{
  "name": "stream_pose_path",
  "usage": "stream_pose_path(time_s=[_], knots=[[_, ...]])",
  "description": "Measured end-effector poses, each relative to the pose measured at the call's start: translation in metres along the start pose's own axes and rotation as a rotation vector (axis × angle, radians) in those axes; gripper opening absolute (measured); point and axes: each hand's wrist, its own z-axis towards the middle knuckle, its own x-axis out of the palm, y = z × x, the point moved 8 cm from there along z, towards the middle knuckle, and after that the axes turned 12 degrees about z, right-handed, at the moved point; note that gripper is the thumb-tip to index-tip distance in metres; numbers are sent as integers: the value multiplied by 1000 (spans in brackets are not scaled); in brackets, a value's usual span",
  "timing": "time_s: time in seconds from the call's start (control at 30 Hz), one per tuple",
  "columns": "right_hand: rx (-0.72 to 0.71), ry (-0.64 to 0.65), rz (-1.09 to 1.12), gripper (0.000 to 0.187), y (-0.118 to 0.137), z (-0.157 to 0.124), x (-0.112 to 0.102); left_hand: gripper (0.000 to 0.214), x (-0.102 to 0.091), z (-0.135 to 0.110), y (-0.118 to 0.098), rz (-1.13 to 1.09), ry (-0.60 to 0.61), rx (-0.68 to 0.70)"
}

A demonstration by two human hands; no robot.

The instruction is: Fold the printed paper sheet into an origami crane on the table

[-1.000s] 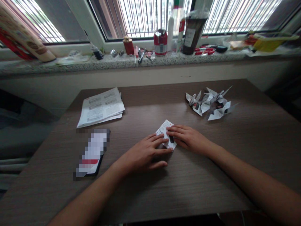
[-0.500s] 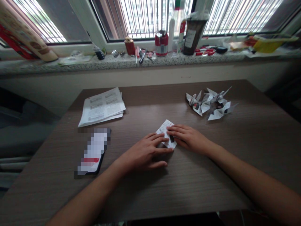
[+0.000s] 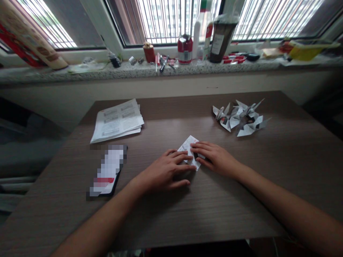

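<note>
- Paper (image 3: 188, 143) lies flat on the table (image 3: 171, 221), beneath both hands; take it as the clock's hub, with 12 towards the window (image 3: 166, 19).
- Little has changed in the last half second: the left hand (image 3: 166, 170) has drawn its forefinger slightly off the near corner, which now shows more plainly, and the right hand (image 3: 219, 159) has its lowest finger a touch further in.
- That reads, as I judge it, as small adjusting while the sheet is steadied or smoothed; no flap stands up.
- Set cornerwise, it points one corner just before 12, another just before 6, a third near 9; the longest visible line runs between the first two. Fingers cover the 3 o'clock corner, so I cannot swear that this is its true long axis.
- Left grip: spread wide, fingertips resting on the 8 o'clock side, thumb apart, nothing clasped.
- Right grip: fingers laid nearly straight across the 3 o'clock side, pressing rather than closing round it.
- Around it: phone (image 3: 111, 167) near 9, stack (image 3: 116, 121) at 10, folded shapes (image 3: 233, 116) at about 2.
</note>
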Motion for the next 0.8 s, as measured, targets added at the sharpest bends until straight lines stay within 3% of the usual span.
stream_pose_path(time_s=[0.33, 0.57, 0.8], knots=[[6, 26, 24, 38, -3, -1, 1, 53, -1, -1, 7, -28, 29, -16], [22, 16, 16, 54, 3, -3, 0, 49, 0, 0, 8, 30, -31, -9], [46, 3, 2, 57, 4, -2, 3, 52, 8, -1, 15, 13, -18, -49]])
